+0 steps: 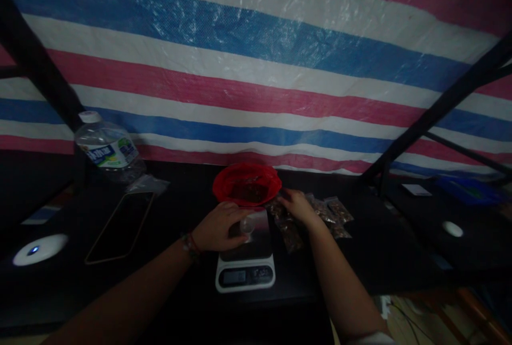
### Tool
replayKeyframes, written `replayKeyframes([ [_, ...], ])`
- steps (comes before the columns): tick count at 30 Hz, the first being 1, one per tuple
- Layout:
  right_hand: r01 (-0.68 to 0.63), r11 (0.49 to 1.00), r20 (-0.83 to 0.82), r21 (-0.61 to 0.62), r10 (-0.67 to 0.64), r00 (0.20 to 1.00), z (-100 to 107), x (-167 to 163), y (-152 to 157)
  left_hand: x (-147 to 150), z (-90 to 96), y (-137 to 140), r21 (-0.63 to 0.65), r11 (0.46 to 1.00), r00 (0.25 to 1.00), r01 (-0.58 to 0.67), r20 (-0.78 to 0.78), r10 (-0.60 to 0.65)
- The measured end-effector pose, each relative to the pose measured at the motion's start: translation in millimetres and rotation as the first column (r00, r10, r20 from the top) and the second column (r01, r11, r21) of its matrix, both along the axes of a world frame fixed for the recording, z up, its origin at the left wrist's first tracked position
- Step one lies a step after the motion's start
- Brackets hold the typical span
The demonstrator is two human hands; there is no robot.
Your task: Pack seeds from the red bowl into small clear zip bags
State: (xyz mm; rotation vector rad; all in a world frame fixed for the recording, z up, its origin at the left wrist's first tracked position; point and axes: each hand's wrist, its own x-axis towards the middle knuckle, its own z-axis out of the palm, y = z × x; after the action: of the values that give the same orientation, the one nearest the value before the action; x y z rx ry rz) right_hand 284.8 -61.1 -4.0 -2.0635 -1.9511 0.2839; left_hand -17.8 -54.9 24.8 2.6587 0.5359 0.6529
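Observation:
My left hand (pixel 222 227) is over the steel plate of a white kitchen scale (pixel 246 277), thumb and fingers curled round a small clear round cup (pixel 247 225). The scale's display is lit, but its digits are too dim to read. To the right, my right hand (pixel 299 206) has its fingertips closed on a small clear plastic bag (pixel 276 209) of brown bits, beside the red bowl. More filled bags (pixel 339 209) lie in a loose pile around that hand. Behind the scale, the red bowl (pixel 224 185), perhaps lined with a bag, holds dark brown contents.
A large clear plastic bottle (pixel 110 150) stands at the back left, near a phone (pixel 122 226) and a white oval device (pixel 40 249). Dark metal bars (pixel 416 123) slant up on both sides before a striped plastic sheet (pixel 248 86). Far right sits a blue tray (pixel 472 191).

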Motion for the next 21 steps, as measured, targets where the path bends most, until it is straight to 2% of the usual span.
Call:
replayKeyframes([
  [4,0.087,0.995,0.166,-0.053,-0.077,0.983,-6.4,4.2,4.7,-4.7,-13.5,4.5,0.021,0.999,0.997,-0.035,0.068,0.033],
  [9,0.093,0.993,0.198,-0.076,-0.076,0.977,-8.7,6.4,12.4,-8.5,-25.2,12.5,0.023,0.982,0.967,-0.188,0.181,0.180],
  [14,0.135,0.988,0.165,-0.073,-0.122,0.979,-9.9,5.4,13.5,-15.6,-15.6,25.4,-0.066,0.975,0.948,-0.212,0.229,0.222],
  [18,0.076,0.995,0.087,-0.060,-0.070,0.994,-9.3,6.0,15.2,-18.8,-2.4,31.5,-0.117,0.984,0.969,-0.133,0.193,0.154],
  [21,0.048,0.995,0.060,-0.082,-0.043,0.997,-8.7,7.0,19.4,-13.0,7.6,31.5,-0.162,0.978,0.961,-0.133,0.220,0.167],
])
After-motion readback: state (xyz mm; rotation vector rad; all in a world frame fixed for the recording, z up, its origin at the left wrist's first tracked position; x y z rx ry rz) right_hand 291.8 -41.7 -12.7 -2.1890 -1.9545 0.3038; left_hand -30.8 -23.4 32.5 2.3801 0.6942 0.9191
